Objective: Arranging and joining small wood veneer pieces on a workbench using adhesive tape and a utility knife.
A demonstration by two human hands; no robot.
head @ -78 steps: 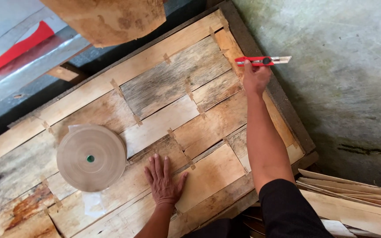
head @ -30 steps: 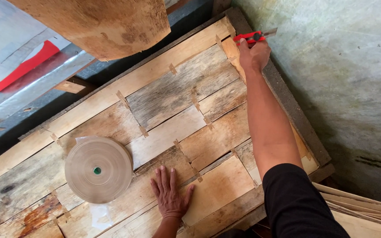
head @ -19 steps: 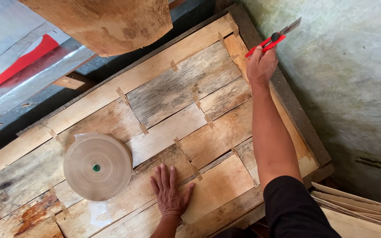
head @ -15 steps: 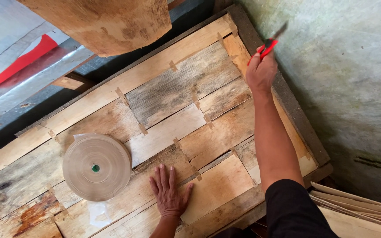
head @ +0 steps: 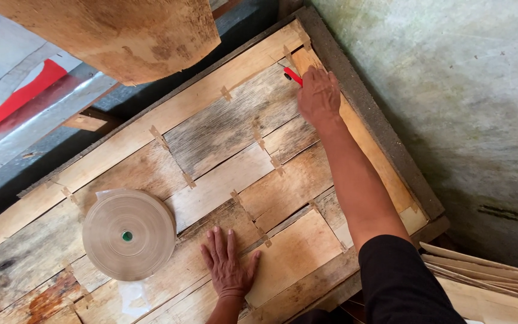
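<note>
At upper right of the frame, the right hand (head: 319, 95) closes on a red cutter (head: 292, 75) over the veneer sheet (head: 229, 120). The left hand (head: 228, 267) lies flat, fingers spread, at lower centre. A slipping blade could tear the thin veneer.

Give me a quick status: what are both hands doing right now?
Right hand gripping red cutter at far edge of veneer sheet. Left hand flat, open, pressing sheet. Tape roll sits beside left hand, apart.

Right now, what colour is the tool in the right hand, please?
Red cutter, head view.
</note>
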